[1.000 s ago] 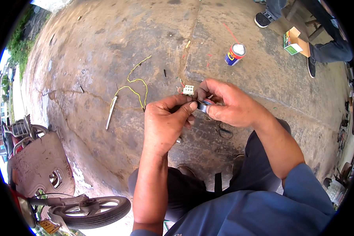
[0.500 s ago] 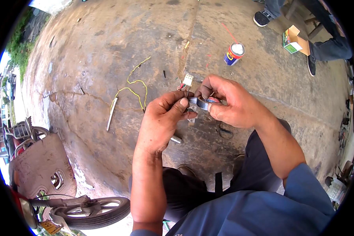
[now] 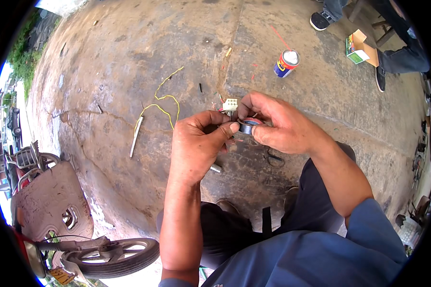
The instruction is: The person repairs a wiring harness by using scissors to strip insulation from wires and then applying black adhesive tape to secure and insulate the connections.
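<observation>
In front of me my left hand (image 3: 196,141) pinches thin wires between thumb and fingers. From those wires a white multi-pin connector (image 3: 230,104) sticks up just beyond my fingertips, with some reddish wire beside it. My right hand (image 3: 285,125) is closed around a roll of dark electrical tape (image 3: 246,126) with a red inner side. The roll sits right against my left thumb. Fingers hide most of the wires and the spot where tape meets them.
A yellow wire (image 3: 165,99) and a metal rod (image 3: 136,137) lie left on the concrete floor. Ahead right stand a spray can (image 3: 286,63) and an open carton (image 3: 360,48) near another person's shoe (image 3: 380,79). A motorcycle wheel (image 3: 117,258) is at lower left.
The tape roll has come closer to my left thumb, and the stretch of tape between my hands is shorter. The connector has turned and dropped slightly.
</observation>
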{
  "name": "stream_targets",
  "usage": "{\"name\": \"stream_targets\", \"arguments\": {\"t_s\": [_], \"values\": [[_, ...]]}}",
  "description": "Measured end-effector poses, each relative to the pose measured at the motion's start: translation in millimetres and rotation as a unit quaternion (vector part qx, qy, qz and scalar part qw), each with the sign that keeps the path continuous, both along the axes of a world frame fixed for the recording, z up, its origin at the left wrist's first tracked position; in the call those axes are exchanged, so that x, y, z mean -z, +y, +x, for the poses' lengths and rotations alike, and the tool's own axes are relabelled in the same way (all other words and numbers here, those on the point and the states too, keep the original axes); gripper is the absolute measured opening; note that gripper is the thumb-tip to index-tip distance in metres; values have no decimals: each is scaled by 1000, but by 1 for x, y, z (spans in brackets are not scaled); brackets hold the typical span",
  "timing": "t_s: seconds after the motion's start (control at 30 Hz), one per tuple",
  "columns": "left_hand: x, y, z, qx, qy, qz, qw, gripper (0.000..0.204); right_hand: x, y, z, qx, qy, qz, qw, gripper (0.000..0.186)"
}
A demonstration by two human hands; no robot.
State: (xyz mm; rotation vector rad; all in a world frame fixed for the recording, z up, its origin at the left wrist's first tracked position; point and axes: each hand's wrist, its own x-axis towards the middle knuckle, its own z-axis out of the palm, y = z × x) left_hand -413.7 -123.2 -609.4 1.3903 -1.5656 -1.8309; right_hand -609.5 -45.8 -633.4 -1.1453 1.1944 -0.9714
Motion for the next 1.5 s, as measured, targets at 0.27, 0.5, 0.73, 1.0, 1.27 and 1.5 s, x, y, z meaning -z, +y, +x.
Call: {"name": "stream_targets", "arguments": {"t_s": [0.27,0.5,0.73,1.0,1.27,1.5], "values": [[13,-6,7,28,73,61,995,18,-7,-1,-2,-6,18,-31,999,37],[11,-2,9,51,79,51,994,28,-6,-1,-8,3,13,-14,1000,41],[2,-3,7,26,51,24,998,17,-5,-1,-5,-9,13,-16,1000,46],[4,-2,2,16,40,2,999,11,4,-2,11,7,48,-54,997,32],[17,-4,-4,-48,99,21,994,10,6,-5,16,68,119,-55,989,18],[55,-22,-10,-114,39,-66,991,14,5,3,47,71,214,-245,943,13]]}}
